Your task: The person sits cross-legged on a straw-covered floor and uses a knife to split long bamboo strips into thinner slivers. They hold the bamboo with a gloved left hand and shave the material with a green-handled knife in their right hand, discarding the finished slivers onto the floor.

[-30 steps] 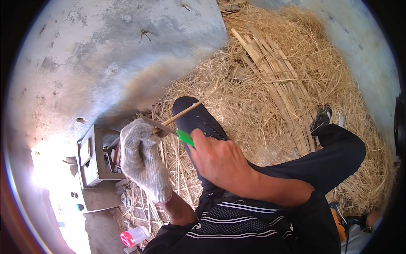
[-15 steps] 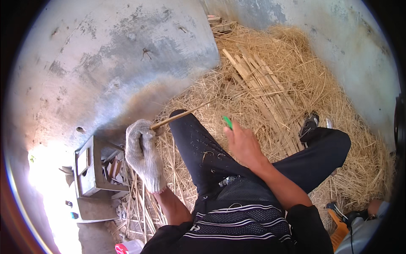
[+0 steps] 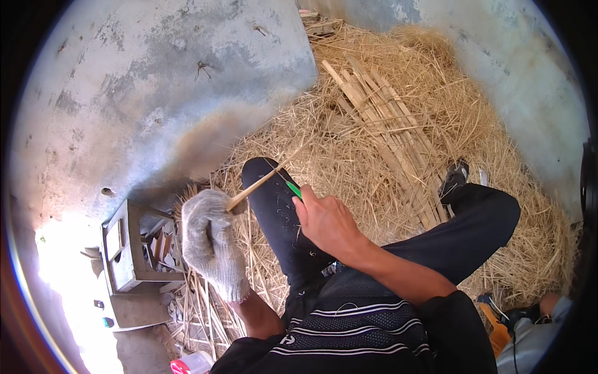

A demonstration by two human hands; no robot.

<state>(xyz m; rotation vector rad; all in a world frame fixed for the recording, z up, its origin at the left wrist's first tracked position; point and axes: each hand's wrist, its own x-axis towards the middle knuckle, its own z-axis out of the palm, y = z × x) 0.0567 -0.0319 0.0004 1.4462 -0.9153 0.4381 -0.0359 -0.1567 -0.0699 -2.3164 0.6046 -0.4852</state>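
Note:
My left hand (image 3: 213, 246), in a knitted white work glove, is closed round the thick end of a thin bamboo strip (image 3: 258, 182). The strip slants up and away to the right over my left knee, thinning toward its far end. In my bare right hand (image 3: 335, 229) is a small knife (image 3: 293, 189) with a green handle. Its thin blade points up and left and reaches the strip near its middle; whether it touches cannot be made out. Curled shavings lie on my dark trousers (image 3: 283, 218).
A bundle of split bamboo slats (image 3: 389, 128) lies on straw-like shavings (image 3: 448, 93) ahead. To the left stand a wooden box frame (image 3: 129, 280) holding scraps and a worn wall (image 3: 205, 62). A red-lidded jar (image 3: 193, 362) sits low left; another person's sleeve (image 3: 542, 340) shows at lower right.
My right hand has moved left with the knife, bringing the blade to the bamboo strip. The gloved left hand has lowered slightly, still gripping the strip.

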